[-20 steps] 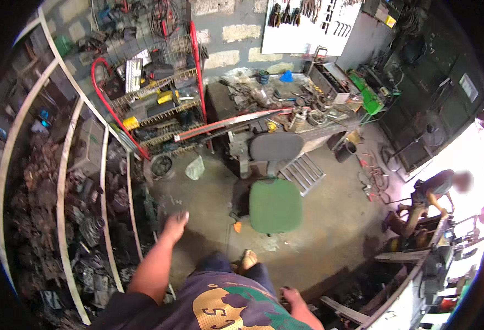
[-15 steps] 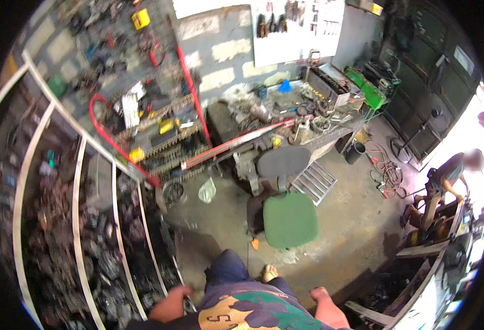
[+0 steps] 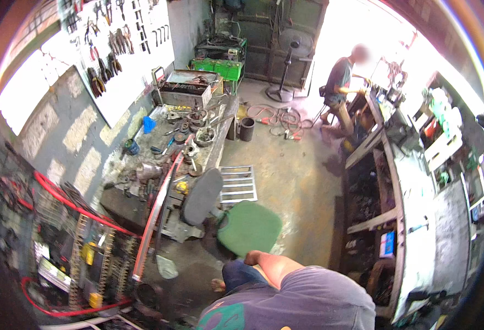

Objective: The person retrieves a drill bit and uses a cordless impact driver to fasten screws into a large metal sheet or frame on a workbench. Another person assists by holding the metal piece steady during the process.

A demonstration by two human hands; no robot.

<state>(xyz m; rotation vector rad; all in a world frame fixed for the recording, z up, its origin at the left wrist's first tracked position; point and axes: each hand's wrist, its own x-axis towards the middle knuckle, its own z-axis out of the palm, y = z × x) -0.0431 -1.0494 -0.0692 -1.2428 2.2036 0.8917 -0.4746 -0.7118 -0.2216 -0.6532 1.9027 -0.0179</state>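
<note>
My right hand (image 3: 254, 258) is at the near edge of a green chair seat (image 3: 250, 228), in front of my dark-clad leg. Its fingers are not clear, and I cannot tell whether it touches the seat or holds anything. My left hand is out of view. Beyond the green seat stands a grey chair back (image 3: 203, 196), close to a workbench (image 3: 216, 148) covered with tools and metal parts.
A metal grate (image 3: 238, 184) lies on the floor. Past it are a dark bucket (image 3: 246, 129), coiled red cables (image 3: 278, 116) and a standing fan (image 3: 286, 71). Another person (image 3: 341, 88) sits at the right-hand bench (image 3: 388, 159). A red-edged rack (image 3: 82, 203) stands at left.
My view has swung to the right, bringing the right-hand bench further in. My right hand has come over to the green seat, and my left hand has left the picture.
</note>
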